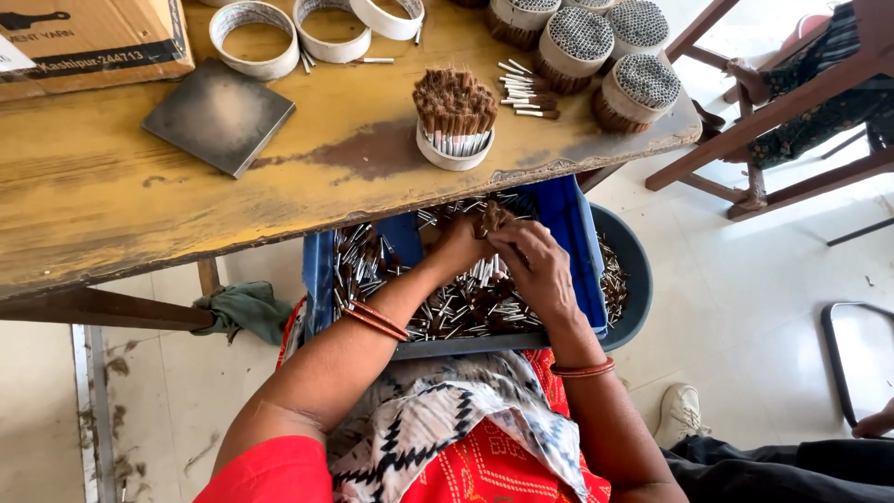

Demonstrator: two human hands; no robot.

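My left hand (456,247) and my right hand (535,270) meet over a blue crate (573,233) on my lap, filled with several small brown-tipped silver sticks (466,303). Both hands pinch a small bunch of these sticks (492,219) between the fingers. On the yellow table (112,196) just beyond stands a white ring (454,154) packed with upright sticks, brown tips up.
Three empty white rings (253,37) and a dark square plate (219,114) lie on the table. Packed round bundles (605,56) stand at its right end, loose sticks (523,93) beside them. A grey tub (626,279) sits behind the crate. Another person's shoe (680,414) is at lower right.
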